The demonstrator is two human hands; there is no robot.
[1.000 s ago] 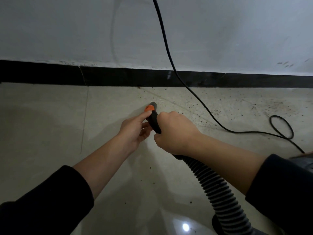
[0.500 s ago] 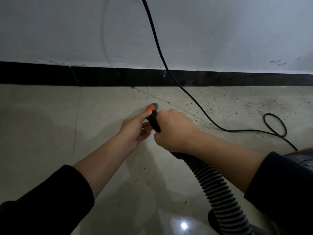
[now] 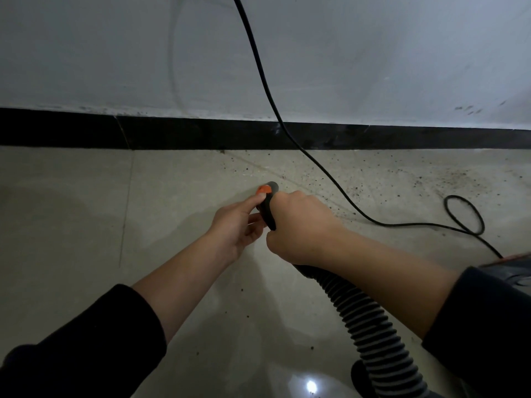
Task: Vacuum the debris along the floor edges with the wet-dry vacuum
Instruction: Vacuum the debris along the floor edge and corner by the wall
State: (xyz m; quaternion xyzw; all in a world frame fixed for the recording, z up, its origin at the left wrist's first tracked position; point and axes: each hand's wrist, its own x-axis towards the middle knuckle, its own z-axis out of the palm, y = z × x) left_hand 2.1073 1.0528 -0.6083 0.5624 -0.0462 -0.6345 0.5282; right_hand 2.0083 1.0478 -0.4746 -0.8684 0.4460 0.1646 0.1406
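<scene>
My right hand grips the black vacuum nozzle near its tip, which has an orange collar and points down at the floor close to the wall. My left hand holds the nozzle from the left, thumb up by the orange collar. The ribbed black hose runs from under my right hand down to the bottom right. Dark debris specks lie scattered on the beige tile to the right of the nozzle, along the black skirting.
A black power cord hangs down the white wall, crosses the floor to the right and forms a loop. Part of the vacuum body shows at the right edge. The tile left of the nozzle looks free of specks.
The view has shifted slightly, so the cord and the loop sit a little further left in the picture. Both hands keep their hold on the nozzle at about the same spot.
</scene>
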